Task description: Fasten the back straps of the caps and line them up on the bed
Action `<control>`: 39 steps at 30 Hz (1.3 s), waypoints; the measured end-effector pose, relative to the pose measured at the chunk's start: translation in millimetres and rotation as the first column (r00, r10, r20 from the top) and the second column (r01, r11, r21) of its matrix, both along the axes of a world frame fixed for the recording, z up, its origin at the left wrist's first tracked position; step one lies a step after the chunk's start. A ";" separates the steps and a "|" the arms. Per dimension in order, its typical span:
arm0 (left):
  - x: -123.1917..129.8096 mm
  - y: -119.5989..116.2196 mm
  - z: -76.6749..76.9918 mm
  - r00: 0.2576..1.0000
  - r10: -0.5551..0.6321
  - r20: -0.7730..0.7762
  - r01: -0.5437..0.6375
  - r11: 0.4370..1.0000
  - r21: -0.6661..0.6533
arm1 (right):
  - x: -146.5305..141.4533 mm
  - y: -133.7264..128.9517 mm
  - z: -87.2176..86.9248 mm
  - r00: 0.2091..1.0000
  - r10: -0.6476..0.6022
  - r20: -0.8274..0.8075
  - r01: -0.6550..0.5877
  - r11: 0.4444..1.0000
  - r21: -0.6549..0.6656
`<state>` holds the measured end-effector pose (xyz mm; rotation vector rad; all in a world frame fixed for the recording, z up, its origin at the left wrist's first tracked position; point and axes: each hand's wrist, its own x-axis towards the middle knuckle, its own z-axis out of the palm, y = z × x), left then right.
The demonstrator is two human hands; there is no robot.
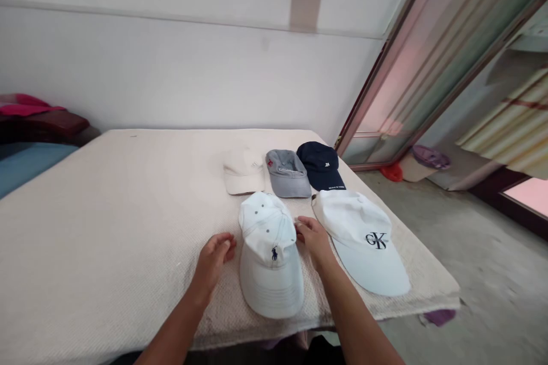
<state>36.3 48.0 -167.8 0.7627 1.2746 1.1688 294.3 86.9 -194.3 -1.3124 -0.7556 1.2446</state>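
A pale blue denim baseball cap (268,239) lies upright on the bed, its brim toward me and a small dark horse-and-rider emblem on its front. Just left of it is my left hand (214,259), fingers loosely bent and nothing seen in them, with a narrow gap to the cap. On the other side, my right hand (314,238) has its bent fingertips at the cap's edge; whether they touch it I cannot tell. To the right of that hand rests a white cap (355,219) with dark "CK"-like lettering and a pale blue brim.
Behind, a cream cap (244,170), a grey cap (286,174) and a navy cap (320,165) sit in a row. A cream textured cover (128,239) spreads over the bed, which ends at a white wall (192,74). Sliding glass doors (423,57) stand at right.
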 end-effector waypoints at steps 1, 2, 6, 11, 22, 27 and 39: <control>-2.5 -3.3 -1.1 0.998 -0.011 -0.068 0.014 0.999 0.036 | -0.2 -0.7 0.0 0.999 -0.043 -0.003 0.043 0.999 -0.001; -4.5 -6.9 -1.9 0.989 -0.025 -0.145 0.037 0.996 0.077 | -0.8 -1.7 0.2 0.997 -0.083 -0.006 0.083 0.997 0.001; -10.9 -21.3 0.7 0.926 -0.043 -0.375 0.127 0.971 0.203 | -5.9 -7.2 1.1 0.982 -0.182 -0.054 0.184 0.982 0.041; -42.3 -32.5 8.2 0.858 0.010 -0.514 0.123 0.967 0.225 | -10.2 -12.5 -1.5 0.964 -0.245 -0.106 0.257 0.960 0.109; -108.3 -47.6 -7.3 0.725 0.021 -0.688 0.084 0.989 0.118 | -18.3 -30.2 0.7 0.967 -0.234 -0.099 0.245 0.962 0.124; -95.5 -61.7 -8.8 0.735 -0.016 -0.678 0.109 0.990 0.094 | -31.8 -58.9 2.2 0.957 -0.274 -0.096 0.283 0.953 0.103; -77.2 -119.3 57.2 0.959 0.058 -0.278 -0.009 0.985 0.175 | -73.3 -105.9 78.5 0.972 -0.230 0.040 0.215 0.949 0.232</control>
